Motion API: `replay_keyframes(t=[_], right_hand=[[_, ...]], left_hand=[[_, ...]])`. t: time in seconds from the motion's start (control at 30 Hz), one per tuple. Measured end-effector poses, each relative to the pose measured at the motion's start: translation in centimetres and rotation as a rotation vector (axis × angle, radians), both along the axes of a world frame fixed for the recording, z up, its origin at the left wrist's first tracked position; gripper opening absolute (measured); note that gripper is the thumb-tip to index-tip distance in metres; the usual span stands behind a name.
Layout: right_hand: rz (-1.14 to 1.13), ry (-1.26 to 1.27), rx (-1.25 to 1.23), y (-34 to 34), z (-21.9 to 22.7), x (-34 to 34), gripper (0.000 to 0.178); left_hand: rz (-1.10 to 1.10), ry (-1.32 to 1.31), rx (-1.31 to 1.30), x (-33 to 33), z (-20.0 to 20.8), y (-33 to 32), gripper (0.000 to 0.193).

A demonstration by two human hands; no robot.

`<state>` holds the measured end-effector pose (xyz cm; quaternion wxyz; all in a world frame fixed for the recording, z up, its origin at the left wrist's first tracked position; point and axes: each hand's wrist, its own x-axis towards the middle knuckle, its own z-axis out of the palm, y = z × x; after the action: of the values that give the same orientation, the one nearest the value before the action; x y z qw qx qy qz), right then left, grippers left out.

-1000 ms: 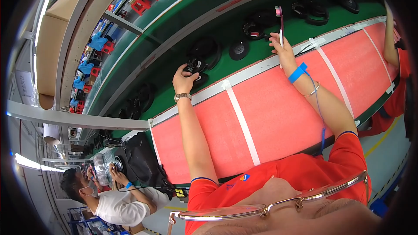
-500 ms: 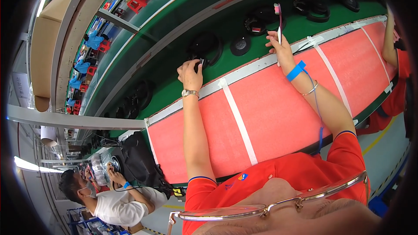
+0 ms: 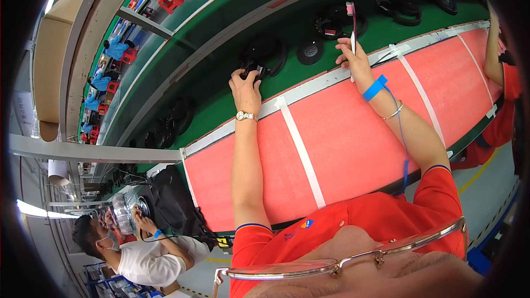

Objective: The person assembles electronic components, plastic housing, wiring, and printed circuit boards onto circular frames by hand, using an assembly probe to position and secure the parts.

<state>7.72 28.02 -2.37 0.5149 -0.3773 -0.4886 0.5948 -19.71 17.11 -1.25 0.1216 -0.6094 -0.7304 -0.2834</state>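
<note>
My left hand (image 3: pixel 245 89) reaches over the edge of the green conveyor belt (image 3: pixel 221 99) and grips a pair of black headphones (image 3: pixel 262 55) lying on it. A watch sits on that wrist. My right hand (image 3: pixel 353 62) holds a white toothbrush with a pink head (image 3: pixel 351 22) upright, near the belt's edge. A blue wrist strap (image 3: pixel 375 87) with a cord is on my right wrist. More black headphones (image 3: pixel 335 21) and a round black ear pad (image 3: pixel 310 51) lie on the belt between my hands.
A pink foam mat with white tape strips (image 3: pixel 342 132) covers the bench before me. Further headphones (image 3: pixel 398 6) ride the belt. A seated person in white (image 3: pixel 146 256) works at lower left. Another person's arm in red (image 3: pixel 497 49) is at right.
My left hand has moved right along the belt with the headphones as the belt carries things along. The right hand with the toothbrush has stayed almost still.
</note>
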Motion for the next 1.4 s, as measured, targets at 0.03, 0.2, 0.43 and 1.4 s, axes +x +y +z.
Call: replay_keyframes(t=[0.03, 0.2, 0.43, 1.4], right_hand=[[0.005, 0.007, 0.001, 0.1, 0.0, 0.1, 0.029], [0.013, -0.001, 0.005, 0.0, 0.1, 0.0, 0.027], [0.095, 0.022, -0.043, -0.5, 0.6, 0.5, 0.027], [0.233, -0.848, 0.615, -10.9, 6.1, 11.4, 0.034]], left_hand=[[-0.002, -0.001, 0.0, 0.1, -0.1, 0.1, 0.027], [0.0, 0.084, -0.034, 0.6, -0.6, 0.6, 0.019], [-0.057, -0.022, 0.252, 2.5, 1.1, 0.3, 0.014], [-0.563, 0.422, -0.256, 23.7, 2.6, -14.8, 0.03]])
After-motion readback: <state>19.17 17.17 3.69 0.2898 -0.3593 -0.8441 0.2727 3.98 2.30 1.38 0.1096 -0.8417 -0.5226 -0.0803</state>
